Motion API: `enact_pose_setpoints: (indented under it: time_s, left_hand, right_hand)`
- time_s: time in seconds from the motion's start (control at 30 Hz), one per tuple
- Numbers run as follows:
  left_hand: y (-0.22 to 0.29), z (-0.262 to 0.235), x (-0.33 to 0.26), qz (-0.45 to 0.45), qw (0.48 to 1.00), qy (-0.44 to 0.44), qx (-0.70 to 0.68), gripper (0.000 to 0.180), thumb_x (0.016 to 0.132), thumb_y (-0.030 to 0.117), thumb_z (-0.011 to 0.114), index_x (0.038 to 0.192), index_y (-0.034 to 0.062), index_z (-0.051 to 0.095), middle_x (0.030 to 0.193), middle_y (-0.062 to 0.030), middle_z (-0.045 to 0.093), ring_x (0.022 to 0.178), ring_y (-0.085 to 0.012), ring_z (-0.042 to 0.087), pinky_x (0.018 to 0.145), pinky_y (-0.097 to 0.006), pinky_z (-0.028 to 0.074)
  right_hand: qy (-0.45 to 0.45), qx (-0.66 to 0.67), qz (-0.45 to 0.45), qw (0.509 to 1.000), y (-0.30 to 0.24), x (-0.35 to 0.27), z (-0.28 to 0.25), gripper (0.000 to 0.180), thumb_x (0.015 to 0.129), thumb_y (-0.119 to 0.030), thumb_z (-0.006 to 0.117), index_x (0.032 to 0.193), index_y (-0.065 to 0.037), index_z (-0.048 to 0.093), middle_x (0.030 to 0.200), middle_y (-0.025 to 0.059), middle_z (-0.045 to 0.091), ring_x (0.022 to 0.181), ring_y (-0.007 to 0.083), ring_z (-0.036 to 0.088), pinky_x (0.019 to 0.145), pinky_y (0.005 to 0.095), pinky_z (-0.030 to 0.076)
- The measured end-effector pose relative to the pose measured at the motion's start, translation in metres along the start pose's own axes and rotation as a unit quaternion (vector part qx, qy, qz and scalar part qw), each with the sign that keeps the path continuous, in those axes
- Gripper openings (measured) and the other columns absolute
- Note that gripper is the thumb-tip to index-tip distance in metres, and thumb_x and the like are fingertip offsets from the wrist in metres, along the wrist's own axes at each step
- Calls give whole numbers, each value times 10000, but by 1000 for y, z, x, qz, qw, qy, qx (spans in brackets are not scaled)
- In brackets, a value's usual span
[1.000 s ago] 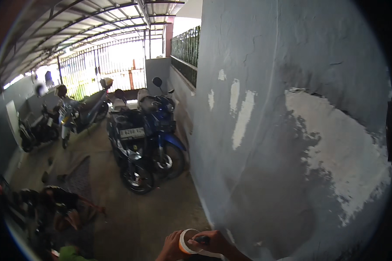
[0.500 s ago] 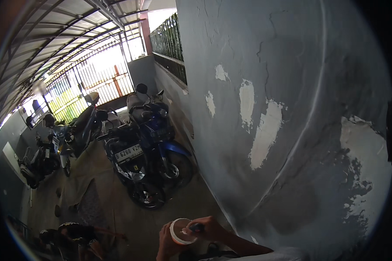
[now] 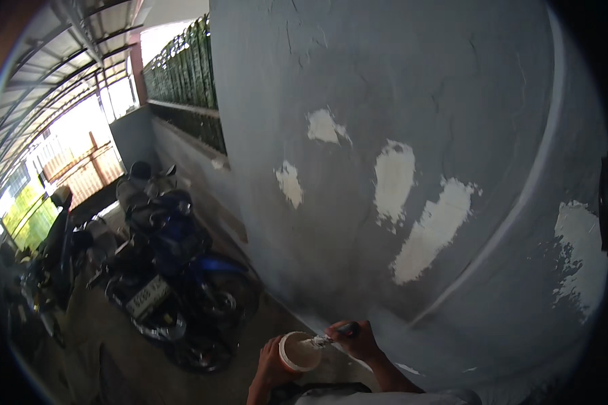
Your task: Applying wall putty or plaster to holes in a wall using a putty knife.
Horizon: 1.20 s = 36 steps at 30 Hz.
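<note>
The left hand (image 3: 271, 361) is wrapped around a small round tub (image 3: 300, 352) of white filler, holding it low in the view with its open mouth tilted toward the wall. The right hand (image 3: 359, 343) is closed on the dark handle of a scraper (image 3: 334, 335), whose blade end, smeared white, reaches into the tub's mouth and touches the filler. Both hands sit close together at the bottom edge of the view, with the forearms coming up from below over a bit of grey clothing (image 3: 344, 393).

Just beyond the hands rises a grey plastered wall (image 3: 398, 81), cracked near the top and marked with several white patches (image 3: 393, 182) of filler in the middle and toward the right side. A pale line runs slantwise down the wall to the right of the hands.

To the left, on the concrete floor (image 3: 135, 364), a blue motorcycle (image 3: 175, 283) stands near the wall, with more motorcycles (image 3: 57, 253) parked behind it. Further back are a green fence (image 3: 182, 71) on a low wall, a metal gate (image 3: 81, 169) and a roof (image 3: 54, 61) of metal beams.
</note>
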<state>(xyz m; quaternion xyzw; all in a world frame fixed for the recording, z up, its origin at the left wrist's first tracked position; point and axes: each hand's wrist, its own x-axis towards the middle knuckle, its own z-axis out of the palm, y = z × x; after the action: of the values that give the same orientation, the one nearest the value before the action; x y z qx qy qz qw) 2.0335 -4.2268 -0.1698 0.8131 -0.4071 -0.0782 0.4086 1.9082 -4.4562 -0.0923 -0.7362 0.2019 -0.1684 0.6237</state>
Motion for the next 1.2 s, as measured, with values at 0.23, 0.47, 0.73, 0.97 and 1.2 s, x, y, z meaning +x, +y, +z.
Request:
enact_pose_setpoints:
  time_s: [0.23, 0.47, 0.73, 0.97, 1.2]
  left_hand:
    - [-66, -73, 95, 81, 993, -68, -55, 1068, 518, 383, 943, 1432, 68, 489, 1350, -148, 548, 1305, -368, 505, 1090, -497, 391]
    - [-82, -108, 164, 129, 984, -87, -81, 1080, 492, 362, 975, 1417, 64, 501, 1368, -138, 538, 1295, -369, 506, 1094, -499, 395]
    - [-84, -99, 195, 162, 975, -135, -71, 1088, 472, 310, 965, 1421, 56, 500, 1333, -147, 563, 1270, -379, 525, 1075, -506, 401]
    - [-80, -90, 210, 153, 967, -187, -75, 1089, 463, 312, 968, 1418, 61, 508, 1356, -150, 559, 1288, -388, 515, 1089, -502, 397]
    - [-76, -93, 240, 162, 981, -75, -78, 1078, 452, 249, 949, 1421, 82, 508, 1370, -121, 563, 1291, -374, 511, 1099, -496, 386]
  right_hand:
    - [191, 164, 117, 961, 14, 43, 53, 294, 918, -284, 768, 808, -12, 743, 694, 61, 688, 517, 108, 576, 462, 292, 404]
    - [237, 454, 175, 841, 58, 36, 86, 279, 920, -270, 764, 992, -16, 673, 823, 118, 685, 590, 198, 661, 457, 318, 444]
    - [139, 353, 184, 907, 44, 35, 50, 417, 932, -166, 747, 1276, 56, 661, 963, 193, 756, 611, 166, 645, 499, 282, 451]
    - [136, 287, 179, 931, 35, 41, 36, 408, 901, -115, 775, 1234, 99, 673, 865, 156, 735, 628, 161, 642, 502, 275, 443]
    - [62, 203, 131, 968, 37, 78, 29, 366, 936, -52, 730, 1264, 94, 659, 895, 157, 741, 664, 190, 701, 522, 275, 469]
